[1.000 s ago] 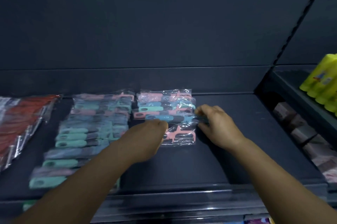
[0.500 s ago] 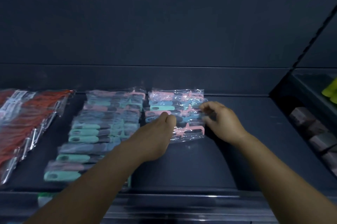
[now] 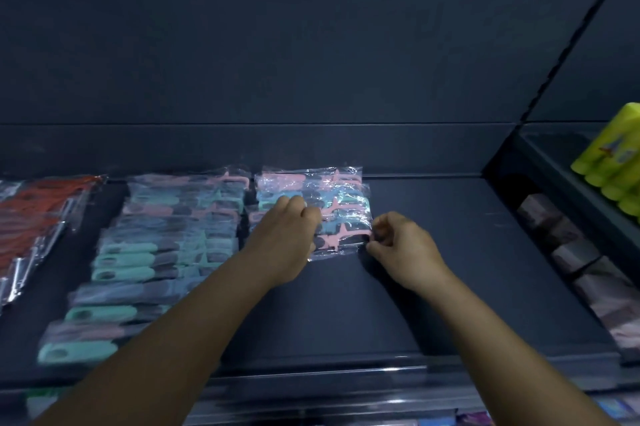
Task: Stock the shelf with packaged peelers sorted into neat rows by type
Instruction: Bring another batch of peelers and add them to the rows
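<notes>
Your left hand [image 3: 287, 238] lies curled on the short row of pink and blue packaged peelers [image 3: 332, 197] near the back of the shelf [image 3: 433, 252], while your right hand [image 3: 401, 247] at its 3 o'clock pinches the edge of the front packet [image 3: 341, 243]. At the row's 9 o'clock runs a longer teal-handled row [image 3: 152, 252], with red-handled packets [image 3: 31, 217] beyond it

Two bare forearms, no sleeves, no watch or rings visible, hands [image 3: 287, 235] ungloved.
</notes>
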Demonstrator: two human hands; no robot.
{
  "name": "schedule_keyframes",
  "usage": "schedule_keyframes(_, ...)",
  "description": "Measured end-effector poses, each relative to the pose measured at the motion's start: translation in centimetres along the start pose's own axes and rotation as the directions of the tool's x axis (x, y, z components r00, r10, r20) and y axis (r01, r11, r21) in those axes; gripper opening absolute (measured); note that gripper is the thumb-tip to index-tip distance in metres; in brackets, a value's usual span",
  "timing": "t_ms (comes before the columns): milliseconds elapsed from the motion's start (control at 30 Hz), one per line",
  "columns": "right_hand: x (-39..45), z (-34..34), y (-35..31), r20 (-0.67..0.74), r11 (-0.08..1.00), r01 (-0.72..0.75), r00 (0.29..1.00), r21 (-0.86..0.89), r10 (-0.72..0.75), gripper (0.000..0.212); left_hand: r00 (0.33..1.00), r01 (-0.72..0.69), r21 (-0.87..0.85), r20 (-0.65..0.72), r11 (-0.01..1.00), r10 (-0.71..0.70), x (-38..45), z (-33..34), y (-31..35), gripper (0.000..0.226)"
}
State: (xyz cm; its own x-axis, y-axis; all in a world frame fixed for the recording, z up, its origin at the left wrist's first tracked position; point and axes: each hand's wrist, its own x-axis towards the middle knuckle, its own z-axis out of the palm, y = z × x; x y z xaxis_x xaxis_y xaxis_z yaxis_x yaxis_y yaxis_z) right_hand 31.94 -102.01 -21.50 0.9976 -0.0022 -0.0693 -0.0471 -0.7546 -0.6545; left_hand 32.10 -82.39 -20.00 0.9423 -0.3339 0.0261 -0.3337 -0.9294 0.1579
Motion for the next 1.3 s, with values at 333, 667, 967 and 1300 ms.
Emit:
schedule_keyframes(333,1.4,1.5,-2.0,-0.001,0.997,-0.008,1.0,-0.082,0.008,0.052,0.91,0.39,0.0,0.15,0.921,-0.386,-0.6,1.6,-1.6,0.077)
schedule_keyframes(667,1.2,1.5,-1.7,0.016,0.998,-0.018,1.0,-0.067,0.02,0.036,0.93,0.343,-0.031,0.152,0.939,-0.334,0.2,1.3,-1.5,0.061)
schedule_keyframes(967,0.9,1.6,-2.1,0.002,0.987,0.002,1.0,-0.159,-0.002,0.031,0.945,0.283,0.02,0.168,0.959,-0.282,0.2,1.1,-1.6,0.057)
schedule_keyframes(1300,-0.7,2.1,-2.1,0.059,0.943,0.104,0.994,-0.315,-0.09,0.06,0.985,0.077,0.096,0.145,0.992,-0.09,-0.9,1.7,-0.8,0.055)
